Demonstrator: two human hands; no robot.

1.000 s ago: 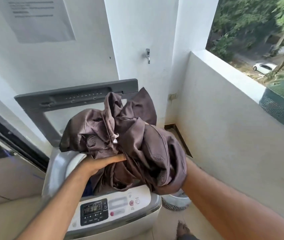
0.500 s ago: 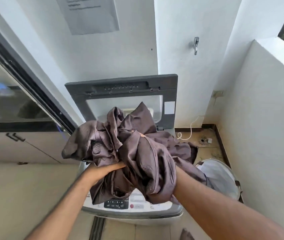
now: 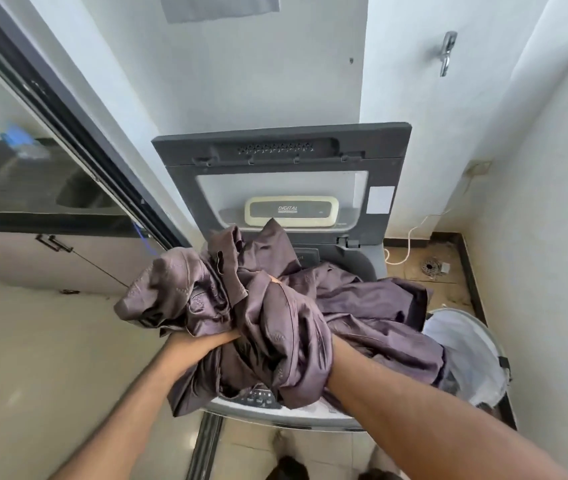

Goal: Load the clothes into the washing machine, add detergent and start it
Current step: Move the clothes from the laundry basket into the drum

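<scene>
A big bundle of shiny brown-purple clothes point(image 3: 275, 306) is held over the top-loading washing machine point(image 3: 355, 261), whose grey lid point(image 3: 282, 157) stands upright at the back. My left hand point(image 3: 199, 344) grips the bundle from below on its left side. My right hand is buried in the cloth; only the wrist and forearm point(image 3: 348, 365) show. Part of the fabric spreads to the right across the machine's opening. A strip of the control panel point(image 3: 258, 398) peeks out under the bundle. No detergent is in view.
A white laundry basket point(image 3: 466, 355) stands on the floor right of the machine. Behind it are a floor drain point(image 3: 431, 266) and a white cable point(image 3: 410, 244). A dark sliding door frame point(image 3: 78, 129) runs on the left, a metal tap point(image 3: 447, 51) on the wall.
The view swung left and down, away from the balcony wall. The bundle sank lower over the machine's opening, with more cloth spreading to the right; both hands keep their hold.
</scene>
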